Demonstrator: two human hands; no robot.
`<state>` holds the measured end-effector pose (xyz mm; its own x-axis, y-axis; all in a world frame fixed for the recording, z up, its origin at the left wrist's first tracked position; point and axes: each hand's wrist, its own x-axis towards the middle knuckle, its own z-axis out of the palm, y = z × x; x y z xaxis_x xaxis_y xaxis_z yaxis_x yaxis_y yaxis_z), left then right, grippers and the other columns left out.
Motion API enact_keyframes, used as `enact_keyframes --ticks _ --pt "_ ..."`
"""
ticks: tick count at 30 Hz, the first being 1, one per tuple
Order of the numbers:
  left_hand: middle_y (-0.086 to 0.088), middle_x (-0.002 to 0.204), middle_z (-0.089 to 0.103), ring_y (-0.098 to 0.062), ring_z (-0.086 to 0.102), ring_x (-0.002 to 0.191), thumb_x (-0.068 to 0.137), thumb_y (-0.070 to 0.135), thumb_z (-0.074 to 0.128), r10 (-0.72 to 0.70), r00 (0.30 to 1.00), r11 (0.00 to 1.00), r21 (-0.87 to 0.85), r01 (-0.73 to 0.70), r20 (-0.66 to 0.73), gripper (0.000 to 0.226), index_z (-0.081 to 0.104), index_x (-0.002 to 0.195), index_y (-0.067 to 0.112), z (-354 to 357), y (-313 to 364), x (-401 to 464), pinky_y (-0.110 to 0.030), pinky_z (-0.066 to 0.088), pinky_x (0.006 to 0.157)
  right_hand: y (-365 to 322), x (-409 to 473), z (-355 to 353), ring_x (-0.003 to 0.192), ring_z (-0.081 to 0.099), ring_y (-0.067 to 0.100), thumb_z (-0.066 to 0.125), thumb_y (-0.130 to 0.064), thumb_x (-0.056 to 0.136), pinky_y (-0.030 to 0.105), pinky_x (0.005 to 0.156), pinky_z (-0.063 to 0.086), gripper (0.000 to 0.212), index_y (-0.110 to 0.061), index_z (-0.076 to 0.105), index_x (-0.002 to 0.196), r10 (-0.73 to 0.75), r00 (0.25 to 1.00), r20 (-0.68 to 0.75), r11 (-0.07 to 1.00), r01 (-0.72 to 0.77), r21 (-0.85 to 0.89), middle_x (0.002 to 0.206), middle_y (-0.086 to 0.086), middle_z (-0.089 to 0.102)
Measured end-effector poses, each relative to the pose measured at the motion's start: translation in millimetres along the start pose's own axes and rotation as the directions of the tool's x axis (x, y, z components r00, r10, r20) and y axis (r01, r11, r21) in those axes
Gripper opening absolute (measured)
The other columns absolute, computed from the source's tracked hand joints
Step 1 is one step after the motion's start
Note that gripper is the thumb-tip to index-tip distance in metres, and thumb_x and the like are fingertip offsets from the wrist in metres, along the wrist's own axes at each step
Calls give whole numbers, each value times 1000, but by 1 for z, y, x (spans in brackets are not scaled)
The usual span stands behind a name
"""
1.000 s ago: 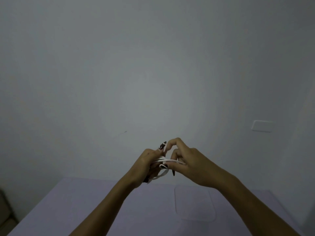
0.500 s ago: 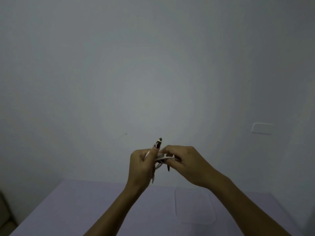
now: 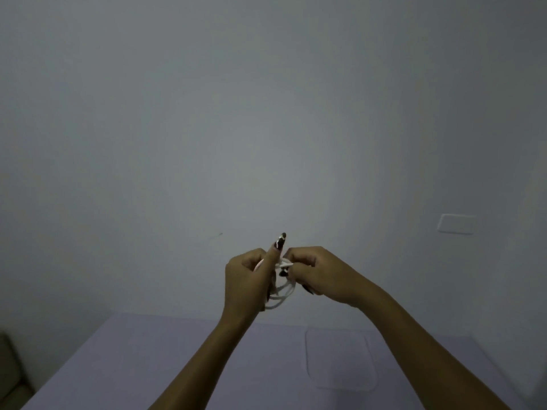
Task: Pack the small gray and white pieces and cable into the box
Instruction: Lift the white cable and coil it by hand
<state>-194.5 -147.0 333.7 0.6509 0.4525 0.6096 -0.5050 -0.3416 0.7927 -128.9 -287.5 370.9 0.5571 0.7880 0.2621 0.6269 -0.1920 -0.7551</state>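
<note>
The cable (image 3: 279, 294) is gripped by the left hand (image 3: 247, 279) and right hand (image 3: 318, 272) above the bench (image 3: 177, 365); loops should be wound evenly (kinks avoided).

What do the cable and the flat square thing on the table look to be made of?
Cable: looks like smooth white plastic or rubber sheathing; it bends in soft loops between the left hand and right hand. Square thing: probably clear or frosted plastic; the lilac table shows through and only its rounded outline catches light. Dim light leaves both uncertain.
</note>
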Motion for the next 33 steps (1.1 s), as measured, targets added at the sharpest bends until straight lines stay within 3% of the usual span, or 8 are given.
enact_keyframes --ticks 4,8,11,16,18,21,25,33 --pt "10 60 49 -6 42 53 98 44 43 -19 933 986 163 -43 360 37 51 73 18 -17 -10 9 -21 36 52 11 -6 -14 48 34 12 53 -13 87 26 48 26 11 -14 64 83 76 995 58 974 -86 208 55 -6 47" --pt "12 67 42 -2 39 58 102 34 27 -77 926 972 234 -13 371 33 42 81 14 -17 -10 6 -15 35 60 15 -11 -35 56 46 12 51 -5 88 23 54 39 22 -7 67 104 106 984 144 932 -149 331 71 1 63" --pt "13 62 42 -10 38 60 102 38 27 -94 942 974 226 20 322 34 39 77 19 -19 -6 11 -25 35 60 6 -12 -45 74 65 9 54 -6 94 23 72 51 23 -17 73 101 5 1000 -6 996 -6 -87 84 -3 74" --pt "0 67 41 -5 38 55 103 30 25 -135 914 981 182 69 382 34 43 82 9 -11 4 7 -15 37 55 11 -1 -36 87 48 12 69 -31 85 26 74 39 17 -32 76 101 -282 934 -220 716 52 -696 96 -7 54" --pt "-1 66 41 -4 37 53 103 31 25 -141 913 981 181 75 383 36 43 80 9 -9 4 6 -14 36 54 13 0 -27 81 53 10 68 -25 87 19 69 39 19 -31 75 104 -258 929 -265 798 50 -600 89 -5 61" --pt "4 65 44 -7 39 56 99 42 26 -131 932 972 227 55 338 43 44 79 8 -10 0 5 -20 37 57 10 -3 -9 90 68 3 63 -14 90 16 83 49 24 -27 77 104 -39 968 -249 993 10 -118 96 -7 76" --pt "6 72 57 -2 49 61 102 37 27 -57 969 946 322 -25 241 40 47 85 7 -13 -6 1 -17 39 59 4 -12 6 113 64 27 47 -5 92 39 102 48 31 -5 73 110 123 992 -1 754 -93 650 113 17 71" --pt "2 94 37 4 47 74 102 27 26 17 979 927 362 -92 205 27 42 81 23 -8 -15 -2 -8 41 70 9 -8 16 110 63 25 71 -21 84 46 100 45 13 -14 78 93 341 935 -99 881 -281 381 99 5 76"
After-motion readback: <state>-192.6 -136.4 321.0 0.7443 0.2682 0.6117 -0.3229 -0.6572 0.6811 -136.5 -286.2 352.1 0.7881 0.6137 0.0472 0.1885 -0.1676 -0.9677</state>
